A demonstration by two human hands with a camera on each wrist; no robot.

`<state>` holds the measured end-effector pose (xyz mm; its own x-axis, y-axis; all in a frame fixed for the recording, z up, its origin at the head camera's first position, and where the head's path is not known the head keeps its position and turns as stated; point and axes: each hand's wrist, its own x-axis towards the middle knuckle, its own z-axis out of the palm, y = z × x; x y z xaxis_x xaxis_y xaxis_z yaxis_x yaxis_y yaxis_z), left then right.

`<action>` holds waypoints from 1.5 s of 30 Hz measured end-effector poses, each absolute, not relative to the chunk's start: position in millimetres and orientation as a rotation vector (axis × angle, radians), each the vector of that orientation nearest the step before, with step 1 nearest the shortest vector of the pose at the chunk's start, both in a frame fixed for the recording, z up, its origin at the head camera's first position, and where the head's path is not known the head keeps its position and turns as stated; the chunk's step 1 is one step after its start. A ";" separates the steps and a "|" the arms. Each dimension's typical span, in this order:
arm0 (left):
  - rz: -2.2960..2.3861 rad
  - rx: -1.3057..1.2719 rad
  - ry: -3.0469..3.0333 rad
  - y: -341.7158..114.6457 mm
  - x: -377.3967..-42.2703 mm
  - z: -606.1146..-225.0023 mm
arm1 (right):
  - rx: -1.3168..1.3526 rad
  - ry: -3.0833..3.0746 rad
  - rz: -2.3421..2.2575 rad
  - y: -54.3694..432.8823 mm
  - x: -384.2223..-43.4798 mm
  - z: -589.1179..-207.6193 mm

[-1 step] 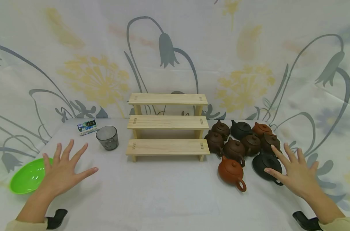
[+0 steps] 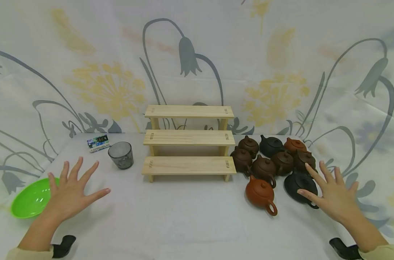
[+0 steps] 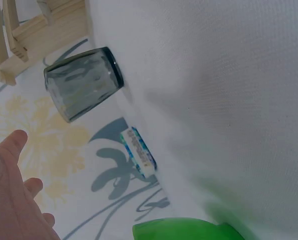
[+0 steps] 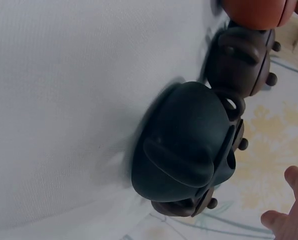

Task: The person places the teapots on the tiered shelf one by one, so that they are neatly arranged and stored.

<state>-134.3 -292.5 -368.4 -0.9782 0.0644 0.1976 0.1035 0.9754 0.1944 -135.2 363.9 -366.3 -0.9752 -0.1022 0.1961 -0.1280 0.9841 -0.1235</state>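
My left hand (image 2: pixel 68 196) hovers with spread fingers over the near side of a glossy green bowl (image 2: pixel 31 198), partly covering it, and holds nothing. On the right, my right hand (image 2: pixel 335 198) is spread too, its thumb and forefinger overlapping a black teapot (image 2: pixel 298 186) in the head view. In the right wrist view that black teapot (image 4: pixel 184 135) stands on the cloth, apart from the fingertips. An orange-red teapot (image 2: pixel 259 191) is nearest the front of a tight cluster, its handle toward me. Behind it crowd several dark brown teapots (image 2: pixel 263 167), another black teapot (image 2: pixel 271 146) and another reddish one (image 2: pixel 294 145).
A three-tier wooden stand (image 2: pixel 188 165) with bare shelves occupies the back centre, its right end close to the teapots. To its left are a smoky glass cup (image 2: pixel 120 155) and a small colourful box (image 2: pixel 98 143). White cloth (image 2: pixel 184 220) covers the table; a flower-printed curtain (image 2: pixel 112 54) hangs behind.
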 end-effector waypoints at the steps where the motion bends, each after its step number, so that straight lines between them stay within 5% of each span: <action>1: -0.303 -0.126 -2.932 -292.6 -134.2 -368.5 | 0.172 -2.939 0.204 363.8 -135.0 -366.4; 22: -0.619 -0.284 -2.742 -279.4 -139.9 -359.7 | 0.385 -2.872 0.660 320.4 -123.7 -373.3; 45: -1.628 -0.125 -2.511 -210.4 -190.2 -351.3 | 0.164 -3.067 1.263 298.2 -119.0 -385.9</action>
